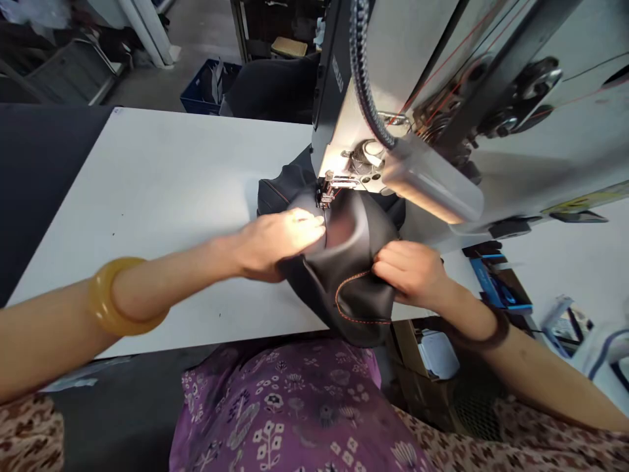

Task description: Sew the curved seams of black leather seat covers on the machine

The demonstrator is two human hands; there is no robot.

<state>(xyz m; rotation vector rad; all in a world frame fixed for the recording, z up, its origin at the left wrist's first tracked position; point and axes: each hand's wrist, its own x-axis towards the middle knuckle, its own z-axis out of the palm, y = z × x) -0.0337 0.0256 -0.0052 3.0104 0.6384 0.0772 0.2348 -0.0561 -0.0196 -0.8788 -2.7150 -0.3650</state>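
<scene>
Black leather-like material (339,288) with orange stitching lies bunched under the presser foot (325,191) of a sewing machine (354,144). My left hand (282,241) is closed on its left part, fingertips just in front of the foot, beside a seam line. With my right hand (410,270) I grip the right edge, near a curved row of orange stitches. The near end of the piece hangs over the table's front edge. Parts of it behind the machine head are hidden.
The white table (187,170) extends to the left. A grey braided hose (363,78) and a pale cylinder (432,180) hang from the machine head. Beyond the table stands a blue crate (206,85). On the right are a blue box (501,282) and a cardboard box (410,347).
</scene>
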